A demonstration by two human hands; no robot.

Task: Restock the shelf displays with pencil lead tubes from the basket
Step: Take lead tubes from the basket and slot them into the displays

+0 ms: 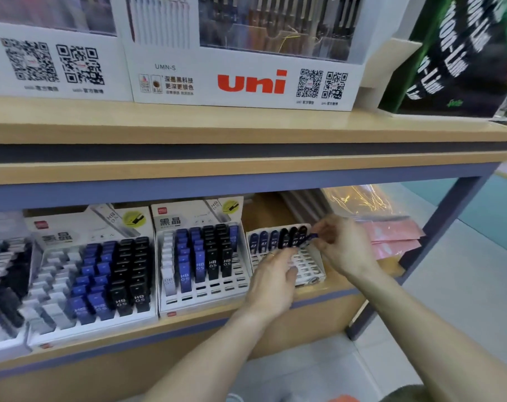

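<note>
Right hand [343,245] pinches a blue lead tube [312,237] over the small white tray [310,266] on the right, ready to drop it in a slot. Left hand [272,281] lies with loose fingers on the tray, likely holding it steady.

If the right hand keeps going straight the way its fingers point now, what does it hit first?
The right hand pinches a blue lead tube and points left, toward the back row of the small white tray. It would probably first meet the black tubes standing in that row, though depth is hard to judge.
</note>
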